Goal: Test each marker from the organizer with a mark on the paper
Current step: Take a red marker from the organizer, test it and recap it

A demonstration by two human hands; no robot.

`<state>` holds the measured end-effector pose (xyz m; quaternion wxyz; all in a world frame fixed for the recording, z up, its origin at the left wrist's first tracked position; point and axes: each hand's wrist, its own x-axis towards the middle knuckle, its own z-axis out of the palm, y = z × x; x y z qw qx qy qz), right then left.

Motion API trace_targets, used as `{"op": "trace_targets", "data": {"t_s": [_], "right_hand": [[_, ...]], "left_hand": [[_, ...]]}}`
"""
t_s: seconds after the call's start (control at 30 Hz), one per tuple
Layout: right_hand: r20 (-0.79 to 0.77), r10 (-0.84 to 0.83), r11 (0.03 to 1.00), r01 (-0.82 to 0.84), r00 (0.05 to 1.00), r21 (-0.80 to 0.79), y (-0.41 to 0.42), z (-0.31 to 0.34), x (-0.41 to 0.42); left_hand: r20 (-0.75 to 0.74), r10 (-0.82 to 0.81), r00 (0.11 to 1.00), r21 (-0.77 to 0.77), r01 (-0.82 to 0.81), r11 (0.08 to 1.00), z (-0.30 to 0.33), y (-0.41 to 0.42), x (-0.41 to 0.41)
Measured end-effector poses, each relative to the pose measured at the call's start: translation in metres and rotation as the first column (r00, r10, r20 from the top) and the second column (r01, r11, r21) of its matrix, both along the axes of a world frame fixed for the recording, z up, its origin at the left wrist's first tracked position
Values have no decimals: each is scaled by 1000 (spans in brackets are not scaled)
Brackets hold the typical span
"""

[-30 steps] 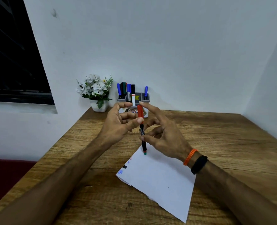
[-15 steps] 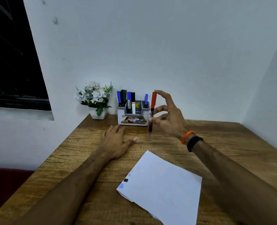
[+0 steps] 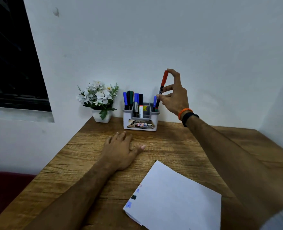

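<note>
Wooden and heavily grained, the worktop [image 3: 179, 151] runs back to a pale wall, and a white sheet of paper [image 3: 175, 200] lies near its front edge with a few small marks, blue and black, along its left margin. Flat on the wood beside the paper rests the left hand [image 3: 120, 153], fingers straight and slightly spread, holding nothing. At the back against the wall stands a grey organizer [image 3: 140, 120] with several markers upright in its compartments, and just left of it sits a small white pot of white flowers [image 3: 99, 100]. Above the organizer's right end the right hand [image 3: 174, 95] pinches a red-capped marker [image 3: 161, 90] between thumb and fingers, the index fingertip on top of the cap; an orange band and a black band circle that wrist. The marker hangs nearly upright, its lower tip dipping into the rightmost compartment next to a blue marker [image 3: 154, 101].
</note>
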<state>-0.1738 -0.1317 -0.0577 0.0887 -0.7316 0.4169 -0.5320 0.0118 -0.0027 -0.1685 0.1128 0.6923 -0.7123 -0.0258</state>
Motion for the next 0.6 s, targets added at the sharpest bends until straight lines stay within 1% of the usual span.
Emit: {"op": "trace_targets", "data": {"t_s": [0.1, 0.13, 0.23, 0.27, 0.33, 0.4, 0.5, 0.57, 0.6], "right_hand": [[-25, -6, 999, 7, 1000, 45, -2, -7, 3], [-61, -12, 998, 16, 998, 68, -2, -10, 3], [-252, -40, 985, 79, 967, 151, 0, -19, 4], [-281, -41, 982, 91, 959, 166, -1, -21, 2], [-274, -46, 979, 98, 961, 180, -1, -21, 0], [-264, -67, 982, 110, 962, 152, 1, -19, -1], [-216, -121, 992, 128, 969, 18, 6, -18, 3], [-189, -117, 992, 107, 975, -61, 10, -16, 11], [-184, -96, 994, 83, 978, -75, 12, -16, 17]], "left_hand": [[-7, -1, 1000, 2, 1, 1000, 1, 1, -1], [-8, -1, 1000, 2, 1, 1000, 1, 1, -1], [-6, 0, 1000, -2, 0, 1000, 2, 1, -1], [-6, 0, 1000, 1, 0, 1000, 3, 2, -1], [-7, 0, 1000, 3, 0, 1000, 3, 3, -2], [-5, 1, 1000, -1, -1, 1000, 3, 3, -1], [1, 6, 1000, 2, -6, 1000, 3, 3, -2], [-1, 10, 1000, 8, -10, 1000, 3, 2, -2], [-3, 11, 1000, 9, -11, 1000, 3, 2, -2]]}}
